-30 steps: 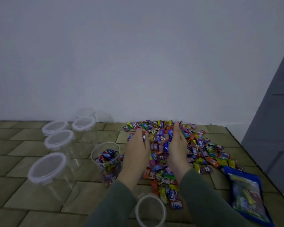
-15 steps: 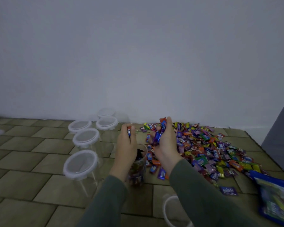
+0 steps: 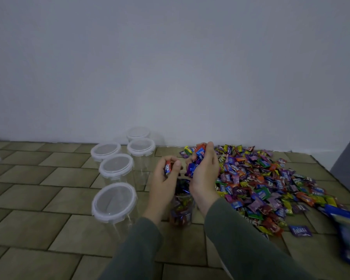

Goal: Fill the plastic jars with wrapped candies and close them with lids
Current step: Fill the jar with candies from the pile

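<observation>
At the left of the frame centre, five clear plastic jars with white-rimmed lids stand on the brown tiled floor [image 3: 49, 199]. The nearest lidded jar [image 3: 114, 202] is at lower left of centre; three more stand behind it, and the farthest jar [image 3: 138, 133] is close to the pale wall [image 3: 170, 67].

In the middle, the left hand [image 3: 166, 178] has its fingers curled around a few wrapped candies, a red and blue one showing between them. Just right of it, the right hand [image 3: 205, 172] is cupped and grips a bunch of wrapped candies [image 3: 198, 156]. Both hands are above the open clear plastic jar [image 3: 181, 209], which stands between the wrists and is partly filled with candies.

To the right, a big pile of colourful wrapped candies [image 3: 271, 182] lies on the floor. At the lower right edge, a blue candy bag [image 3: 348, 233] lies just beside the pile.
</observation>
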